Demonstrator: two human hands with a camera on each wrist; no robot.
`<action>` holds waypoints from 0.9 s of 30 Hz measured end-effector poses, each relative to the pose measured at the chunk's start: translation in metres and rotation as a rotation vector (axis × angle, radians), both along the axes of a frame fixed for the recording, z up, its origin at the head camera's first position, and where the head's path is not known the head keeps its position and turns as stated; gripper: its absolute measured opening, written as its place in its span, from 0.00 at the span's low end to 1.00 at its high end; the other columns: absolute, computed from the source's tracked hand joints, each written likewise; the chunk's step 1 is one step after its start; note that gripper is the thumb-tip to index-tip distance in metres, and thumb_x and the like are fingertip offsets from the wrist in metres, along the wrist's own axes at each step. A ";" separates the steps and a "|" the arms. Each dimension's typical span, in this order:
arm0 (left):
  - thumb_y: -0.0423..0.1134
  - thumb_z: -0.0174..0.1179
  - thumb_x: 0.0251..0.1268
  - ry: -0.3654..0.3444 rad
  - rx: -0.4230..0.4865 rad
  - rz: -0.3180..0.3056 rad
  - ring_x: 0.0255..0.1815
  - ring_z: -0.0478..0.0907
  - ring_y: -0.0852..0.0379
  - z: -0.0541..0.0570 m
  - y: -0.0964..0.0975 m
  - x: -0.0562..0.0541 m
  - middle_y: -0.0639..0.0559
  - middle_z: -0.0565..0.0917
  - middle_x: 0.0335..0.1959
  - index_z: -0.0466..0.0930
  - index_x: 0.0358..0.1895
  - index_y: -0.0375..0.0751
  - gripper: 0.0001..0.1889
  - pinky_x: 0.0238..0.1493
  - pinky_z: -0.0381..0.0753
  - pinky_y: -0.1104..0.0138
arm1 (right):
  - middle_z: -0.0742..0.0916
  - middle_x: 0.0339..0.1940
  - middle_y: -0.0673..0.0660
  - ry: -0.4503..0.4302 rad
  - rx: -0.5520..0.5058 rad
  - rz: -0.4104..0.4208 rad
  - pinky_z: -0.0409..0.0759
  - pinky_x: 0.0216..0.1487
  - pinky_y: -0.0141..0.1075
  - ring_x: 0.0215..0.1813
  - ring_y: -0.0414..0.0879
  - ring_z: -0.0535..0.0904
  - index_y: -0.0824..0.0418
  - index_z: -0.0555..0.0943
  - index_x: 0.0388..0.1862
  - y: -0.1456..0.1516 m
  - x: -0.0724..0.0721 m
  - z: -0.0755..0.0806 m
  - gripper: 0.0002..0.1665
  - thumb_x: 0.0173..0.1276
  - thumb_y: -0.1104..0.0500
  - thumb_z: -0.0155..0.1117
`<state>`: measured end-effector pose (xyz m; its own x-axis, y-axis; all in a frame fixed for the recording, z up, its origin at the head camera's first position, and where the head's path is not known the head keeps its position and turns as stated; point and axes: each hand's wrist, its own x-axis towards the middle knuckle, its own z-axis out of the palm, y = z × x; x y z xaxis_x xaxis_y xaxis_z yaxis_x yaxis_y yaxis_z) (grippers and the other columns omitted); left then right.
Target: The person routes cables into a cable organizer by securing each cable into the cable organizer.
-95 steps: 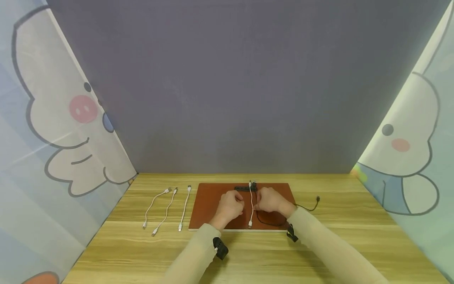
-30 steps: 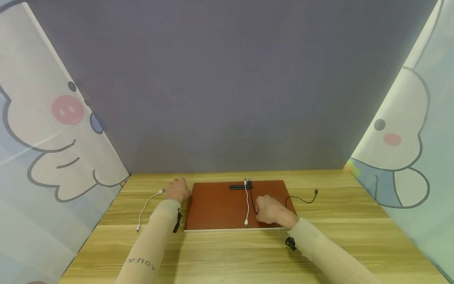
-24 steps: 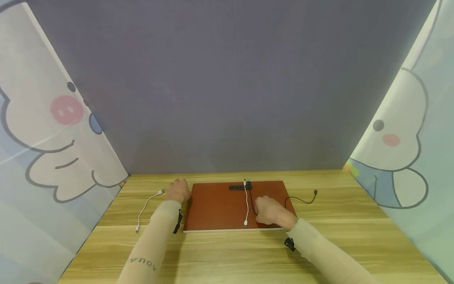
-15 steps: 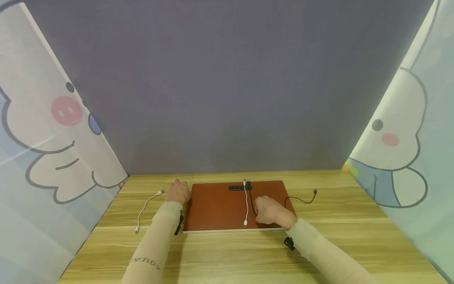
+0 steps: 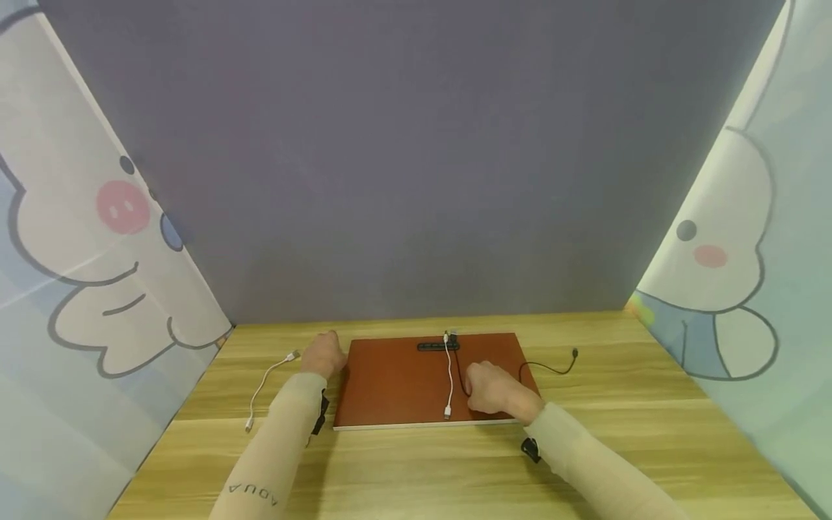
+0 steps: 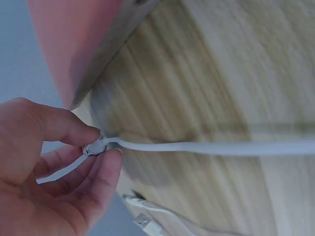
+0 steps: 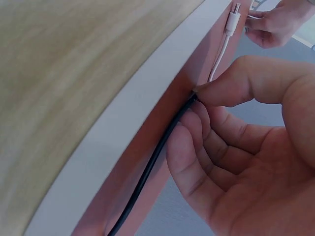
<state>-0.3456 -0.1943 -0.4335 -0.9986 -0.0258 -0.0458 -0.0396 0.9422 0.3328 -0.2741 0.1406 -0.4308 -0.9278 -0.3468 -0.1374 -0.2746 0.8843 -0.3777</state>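
Note:
My left hand (image 5: 323, 355) is off the left edge of the reddish-brown board (image 5: 390, 386). In the left wrist view its thumb and fingers pinch the connector of a white USB cable (image 6: 206, 147), whose cord runs away over the table. On the board's right half, my right hand (image 5: 490, 390) pinches a black cable (image 7: 152, 160) between thumb and curled fingers, close to the board's front edge. Another white USB cable (image 5: 450, 379) lies lengthwise on the board, left of my right hand. Its upper end meets a small black slotted strip (image 5: 430, 347) at the board's back.
Farther left, a white cable (image 5: 263, 386) lies on the wooden table (image 5: 416, 477). The free end of the black cable (image 5: 575, 352) rests on the table right of the board. A grey panel (image 5: 416, 159) stands behind, with cartoon-printed sheets at both sides.
From over the board, my left hand has moved left to the white cables and now pinches one. My right hand has shifted toward the front edge. The last second shows little movement.

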 end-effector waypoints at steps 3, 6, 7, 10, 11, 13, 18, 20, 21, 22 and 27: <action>0.31 0.63 0.63 0.012 0.006 -0.021 0.43 0.82 0.36 0.002 -0.003 0.003 0.31 0.81 0.45 0.73 0.55 0.22 0.20 0.43 0.83 0.48 | 0.78 0.28 0.51 0.011 0.006 0.009 0.70 0.28 0.39 0.26 0.45 0.70 0.57 0.76 0.24 0.000 0.001 -0.001 0.13 0.54 0.71 0.70; 0.28 0.61 0.61 0.023 0.028 -0.049 0.41 0.83 0.39 0.007 -0.004 0.005 0.34 0.82 0.41 0.75 0.50 0.25 0.15 0.40 0.82 0.50 | 0.78 0.28 0.51 0.019 0.005 0.019 0.69 0.28 0.39 0.26 0.45 0.69 0.57 0.76 0.25 -0.001 0.002 0.000 0.13 0.54 0.72 0.69; 0.28 0.60 0.60 0.027 0.039 -0.057 0.40 0.82 0.39 0.009 -0.004 0.005 0.35 0.82 0.40 0.76 0.48 0.26 0.13 0.39 0.82 0.50 | 0.77 0.27 0.51 0.018 0.002 0.023 0.67 0.28 0.38 0.25 0.45 0.67 0.57 0.76 0.24 -0.001 0.002 0.001 0.13 0.55 0.72 0.68; 0.25 0.58 0.58 0.025 0.074 -0.084 0.39 0.81 0.41 0.015 -0.005 0.006 0.37 0.82 0.37 0.77 0.44 0.28 0.11 0.37 0.81 0.52 | 0.76 0.26 0.52 0.023 -0.011 0.033 0.65 0.28 0.38 0.24 0.44 0.64 0.57 0.75 0.25 0.000 0.004 0.001 0.14 0.55 0.74 0.67; 0.25 0.58 0.57 0.025 0.078 -0.089 0.39 0.81 0.41 0.016 -0.005 0.006 0.37 0.82 0.37 0.77 0.44 0.28 0.11 0.37 0.81 0.52 | 0.76 0.26 0.52 0.023 -0.018 0.037 0.65 0.28 0.38 0.24 0.44 0.63 0.57 0.75 0.25 0.000 0.005 0.001 0.14 0.56 0.74 0.66; 0.25 0.58 0.57 0.019 0.084 -0.096 0.40 0.81 0.40 0.019 -0.006 0.006 0.36 0.83 0.39 0.78 0.44 0.29 0.11 0.39 0.81 0.52 | 0.76 0.26 0.52 0.021 -0.032 0.043 0.65 0.28 0.38 0.23 0.44 0.63 0.58 0.76 0.26 0.000 0.006 0.001 0.13 0.56 0.74 0.66; 0.26 0.59 0.55 0.005 0.108 -0.105 0.42 0.80 0.41 0.020 -0.008 0.008 0.36 0.83 0.42 0.78 0.45 0.31 0.13 0.41 0.80 0.52 | 0.78 0.27 0.52 0.030 -0.042 0.041 0.67 0.28 0.39 0.24 0.45 0.66 0.58 0.77 0.29 0.003 0.009 0.000 0.12 0.56 0.73 0.67; 0.26 0.58 0.55 0.005 0.129 -0.115 0.38 0.78 0.43 0.021 -0.007 0.009 0.38 0.83 0.40 0.78 0.46 0.32 0.13 0.39 0.79 0.53 | 0.78 0.27 0.51 0.040 -0.041 0.040 0.68 0.28 0.39 0.25 0.45 0.67 0.58 0.77 0.29 0.004 0.009 -0.001 0.11 0.56 0.72 0.67; 0.26 0.57 0.55 0.009 0.138 -0.122 0.37 0.77 0.44 0.021 -0.007 0.010 0.39 0.83 0.39 0.78 0.46 0.32 0.13 0.38 0.78 0.53 | 0.78 0.27 0.51 0.045 -0.042 0.041 0.68 0.28 0.39 0.25 0.45 0.68 0.58 0.77 0.29 0.005 0.009 -0.002 0.11 0.56 0.72 0.67; 0.25 0.57 0.55 0.012 0.142 -0.128 0.35 0.76 0.45 0.022 -0.007 0.010 0.41 0.82 0.37 0.79 0.46 0.32 0.14 0.37 0.77 0.55 | 0.78 0.27 0.51 0.047 -0.046 0.041 0.69 0.28 0.39 0.25 0.45 0.69 0.58 0.78 0.29 0.005 0.010 -0.002 0.11 0.56 0.71 0.68; 0.27 0.58 0.56 0.042 0.143 -0.148 0.32 0.74 0.47 0.026 -0.001 0.013 0.44 0.81 0.33 0.78 0.42 0.35 0.10 0.37 0.76 0.55 | 0.78 0.26 0.50 0.048 -0.077 0.052 0.70 0.27 0.40 0.24 0.45 0.70 0.58 0.78 0.28 0.007 0.011 -0.002 0.09 0.59 0.69 0.69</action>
<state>-0.3325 -0.1949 -0.4071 -0.9922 0.1249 0.0032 0.1123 0.8799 0.4616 -0.2627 0.1480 -0.4327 -0.9133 -0.4023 -0.0641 -0.3387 0.8374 -0.4290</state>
